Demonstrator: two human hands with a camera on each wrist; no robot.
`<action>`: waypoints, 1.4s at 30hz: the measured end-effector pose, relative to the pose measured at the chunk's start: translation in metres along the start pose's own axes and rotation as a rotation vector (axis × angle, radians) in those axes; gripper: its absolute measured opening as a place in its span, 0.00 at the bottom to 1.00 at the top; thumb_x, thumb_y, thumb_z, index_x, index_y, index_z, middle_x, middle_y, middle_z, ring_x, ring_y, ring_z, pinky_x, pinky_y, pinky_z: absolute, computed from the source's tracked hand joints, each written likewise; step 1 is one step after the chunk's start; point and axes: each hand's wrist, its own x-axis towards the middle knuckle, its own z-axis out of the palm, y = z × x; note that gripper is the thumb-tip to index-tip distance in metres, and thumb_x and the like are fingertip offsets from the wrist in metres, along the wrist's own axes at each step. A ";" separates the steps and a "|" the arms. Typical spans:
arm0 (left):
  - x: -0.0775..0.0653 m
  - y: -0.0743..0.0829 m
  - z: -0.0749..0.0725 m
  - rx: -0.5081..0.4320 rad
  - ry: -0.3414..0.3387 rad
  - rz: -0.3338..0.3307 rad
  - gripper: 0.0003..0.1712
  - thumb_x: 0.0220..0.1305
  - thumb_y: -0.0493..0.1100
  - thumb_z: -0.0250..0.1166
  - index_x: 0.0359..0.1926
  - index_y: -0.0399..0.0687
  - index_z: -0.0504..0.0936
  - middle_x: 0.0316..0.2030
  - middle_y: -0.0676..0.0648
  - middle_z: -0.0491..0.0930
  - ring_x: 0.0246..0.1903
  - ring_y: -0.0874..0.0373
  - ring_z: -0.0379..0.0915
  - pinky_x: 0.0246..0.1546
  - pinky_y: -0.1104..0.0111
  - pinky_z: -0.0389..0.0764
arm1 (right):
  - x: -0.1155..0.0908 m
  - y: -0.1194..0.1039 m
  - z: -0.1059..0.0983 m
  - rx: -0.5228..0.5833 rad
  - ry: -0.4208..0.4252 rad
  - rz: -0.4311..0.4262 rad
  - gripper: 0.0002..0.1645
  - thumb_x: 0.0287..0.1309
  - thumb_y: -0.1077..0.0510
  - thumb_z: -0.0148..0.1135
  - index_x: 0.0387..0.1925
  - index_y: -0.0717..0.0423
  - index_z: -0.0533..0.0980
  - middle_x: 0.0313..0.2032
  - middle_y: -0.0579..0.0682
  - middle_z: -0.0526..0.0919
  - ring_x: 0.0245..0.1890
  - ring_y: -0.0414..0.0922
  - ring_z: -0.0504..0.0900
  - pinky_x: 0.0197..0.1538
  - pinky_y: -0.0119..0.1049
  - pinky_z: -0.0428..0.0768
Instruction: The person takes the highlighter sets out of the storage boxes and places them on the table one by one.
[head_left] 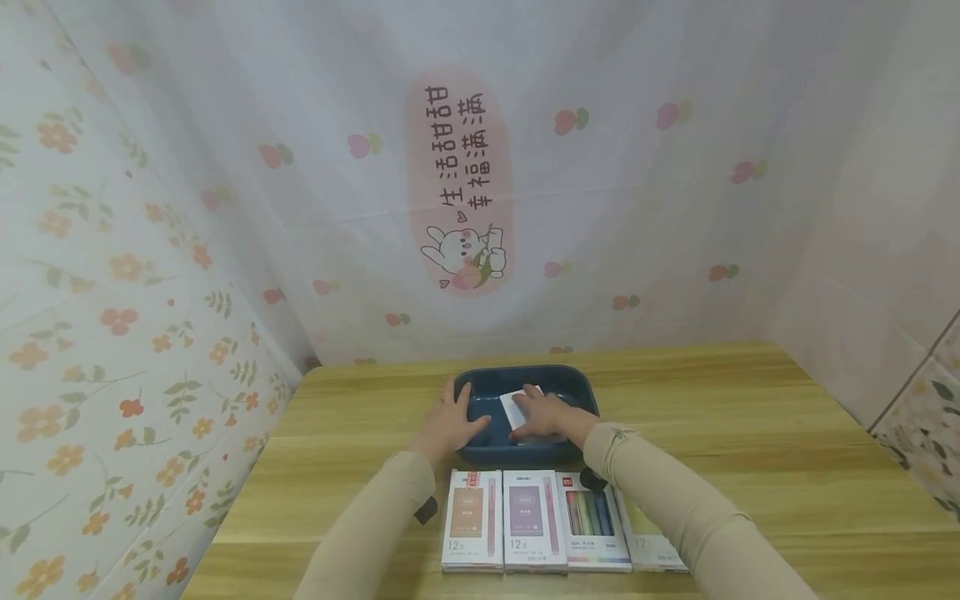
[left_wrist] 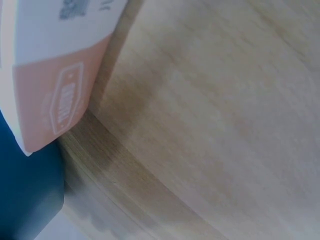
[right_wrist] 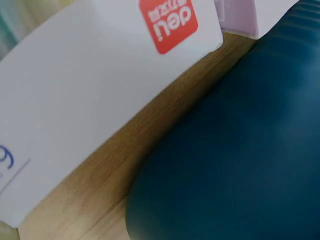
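A dark blue rectangular basin [head_left: 517, 455] stands toward the back of the wooden table. Over its left rim lies my left hand [head_left: 446, 423], fingers spread and thumb pointing inward. Inside the basin, my right hand [head_left: 546, 415] holds a flat white box-like item [head_left: 513, 412] between thumb and fingers; the hand covers much of it, so its kind cannot be told. Both wrist views miss the hands. The left one shows the basin's side [left_wrist: 30, 185] beside an orange-ended box [left_wrist: 60, 95]; the right one shows the basin wall [right_wrist: 240, 150] by a white box with a red logo [right_wrist: 100, 75].
In front of the basin several boxes lie side by side: a brown-panelled box [head_left: 469, 525], a purple-panelled box [head_left: 534, 525], one with coloured sticks [head_left: 596, 533] and a yellow-green box [head_left: 651, 542], partly under my right sleeve. A printed curtain [head_left: 637, 208] hangs behind the table [head_left: 720, 433].
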 end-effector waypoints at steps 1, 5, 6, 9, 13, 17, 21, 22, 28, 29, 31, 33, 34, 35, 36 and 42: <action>0.000 0.000 0.000 -0.002 0.001 0.001 0.46 0.60 0.65 0.53 0.70 0.47 0.50 0.70 0.36 0.38 0.62 0.32 0.53 0.56 0.46 0.64 | 0.000 0.000 0.000 0.006 -0.002 0.006 0.49 0.46 0.40 0.65 0.66 0.55 0.59 0.68 0.63 0.50 0.61 0.72 0.55 0.60 0.63 0.57; 0.001 -0.001 0.001 0.002 0.001 0.004 0.46 0.60 0.65 0.53 0.70 0.47 0.49 0.70 0.36 0.38 0.62 0.32 0.53 0.56 0.46 0.64 | -0.002 -0.003 0.000 0.015 -0.008 0.038 0.51 0.44 0.39 0.66 0.66 0.55 0.58 0.68 0.63 0.49 0.61 0.72 0.55 0.60 0.62 0.58; 0.001 -0.001 0.001 0.005 -0.001 0.004 0.46 0.60 0.65 0.53 0.70 0.47 0.49 0.70 0.36 0.37 0.62 0.32 0.53 0.56 0.46 0.64 | -0.002 -0.004 0.000 0.017 -0.003 0.045 0.52 0.43 0.39 0.66 0.66 0.55 0.58 0.68 0.63 0.50 0.61 0.73 0.56 0.59 0.62 0.58; 0.001 -0.001 0.002 0.012 -0.001 0.002 0.46 0.60 0.65 0.53 0.71 0.47 0.49 0.70 0.36 0.37 0.62 0.32 0.54 0.56 0.46 0.64 | -0.002 -0.005 0.001 0.001 0.019 0.059 0.52 0.42 0.38 0.67 0.66 0.55 0.59 0.67 0.63 0.52 0.59 0.72 0.59 0.58 0.61 0.61; 0.002 0.000 0.002 0.027 0.002 0.003 0.46 0.60 0.64 0.53 0.70 0.47 0.50 0.70 0.36 0.38 0.61 0.32 0.55 0.55 0.47 0.65 | -0.001 -0.007 0.004 0.000 0.058 0.069 0.49 0.42 0.41 0.67 0.64 0.55 0.62 0.65 0.62 0.56 0.56 0.69 0.65 0.55 0.59 0.66; 0.001 0.000 0.003 0.039 0.001 0.000 0.46 0.60 0.65 0.53 0.70 0.47 0.50 0.70 0.36 0.38 0.61 0.32 0.55 0.55 0.47 0.65 | 0.001 -0.008 0.006 0.008 0.074 0.088 0.47 0.43 0.43 0.67 0.63 0.55 0.63 0.65 0.62 0.57 0.55 0.67 0.67 0.54 0.59 0.67; 0.000 0.001 0.002 0.019 -0.003 -0.001 0.46 0.60 0.64 0.53 0.70 0.46 0.50 0.70 0.35 0.38 0.61 0.32 0.55 0.56 0.46 0.64 | 0.004 -0.010 0.007 0.010 0.076 0.107 0.46 0.43 0.43 0.67 0.63 0.56 0.64 0.65 0.62 0.57 0.55 0.66 0.67 0.55 0.59 0.66; 0.000 0.001 0.002 0.013 -0.002 -0.001 0.45 0.60 0.64 0.54 0.70 0.46 0.50 0.70 0.35 0.38 0.61 0.32 0.55 0.56 0.46 0.64 | 0.005 -0.010 0.007 0.008 0.079 0.109 0.46 0.43 0.42 0.67 0.62 0.56 0.64 0.64 0.61 0.58 0.54 0.65 0.68 0.55 0.58 0.66; 0.002 0.000 0.003 0.001 -0.004 -0.002 0.45 0.60 0.63 0.54 0.70 0.46 0.50 0.70 0.36 0.37 0.61 0.32 0.54 0.56 0.46 0.63 | 0.006 -0.012 0.006 0.014 0.107 0.113 0.43 0.42 0.44 0.69 0.60 0.57 0.66 0.59 0.59 0.64 0.47 0.60 0.72 0.51 0.54 0.70; 0.002 -0.001 0.003 0.003 -0.007 -0.003 0.45 0.60 0.63 0.53 0.70 0.47 0.50 0.70 0.36 0.37 0.61 0.32 0.54 0.56 0.46 0.63 | 0.006 -0.012 0.006 0.014 0.107 0.114 0.43 0.42 0.45 0.69 0.60 0.57 0.66 0.59 0.60 0.64 0.48 0.60 0.72 0.51 0.54 0.70; 0.003 -0.001 0.004 0.011 -0.009 0.001 0.45 0.60 0.64 0.53 0.70 0.46 0.50 0.70 0.35 0.38 0.61 0.32 0.55 0.56 0.46 0.64 | 0.006 -0.011 0.006 0.011 0.100 0.115 0.43 0.42 0.44 0.68 0.60 0.57 0.66 0.60 0.60 0.63 0.50 0.61 0.71 0.52 0.55 0.69; 0.003 -0.002 0.004 0.014 -0.012 0.003 0.45 0.60 0.64 0.53 0.70 0.46 0.49 0.70 0.36 0.38 0.61 0.32 0.56 0.56 0.47 0.64 | 0.007 -0.011 0.007 0.009 0.092 0.116 0.44 0.43 0.44 0.68 0.61 0.57 0.65 0.61 0.60 0.62 0.53 0.63 0.70 0.54 0.56 0.67; 0.003 -0.002 0.004 0.014 -0.010 0.006 0.45 0.60 0.64 0.53 0.70 0.46 0.50 0.70 0.35 0.38 0.61 0.32 0.56 0.56 0.47 0.64 | 0.007 -0.011 0.007 0.010 0.089 0.116 0.44 0.43 0.44 0.68 0.61 0.57 0.65 0.62 0.60 0.62 0.54 0.63 0.69 0.55 0.56 0.67; 0.004 -0.002 0.004 0.015 -0.007 0.008 0.45 0.60 0.64 0.53 0.70 0.46 0.50 0.70 0.35 0.38 0.60 0.32 0.56 0.55 0.47 0.65 | 0.008 -0.010 0.007 0.010 0.087 0.115 0.44 0.43 0.44 0.68 0.61 0.57 0.65 0.62 0.60 0.61 0.54 0.63 0.69 0.56 0.57 0.66; 0.004 -0.002 0.004 0.015 -0.007 0.009 0.45 0.60 0.64 0.53 0.70 0.46 0.50 0.70 0.35 0.38 0.60 0.32 0.56 0.55 0.47 0.65 | 0.008 -0.010 0.007 0.012 0.086 0.115 0.44 0.43 0.44 0.68 0.61 0.57 0.65 0.63 0.59 0.61 0.55 0.63 0.68 0.56 0.57 0.66; 0.004 -0.001 0.003 0.025 -0.008 0.010 0.46 0.60 0.64 0.53 0.70 0.46 0.50 0.70 0.36 0.38 0.60 0.33 0.57 0.54 0.47 0.66 | 0.009 -0.009 0.007 0.032 0.095 0.118 0.44 0.43 0.45 0.68 0.61 0.57 0.65 0.62 0.59 0.61 0.51 0.60 0.71 0.54 0.56 0.67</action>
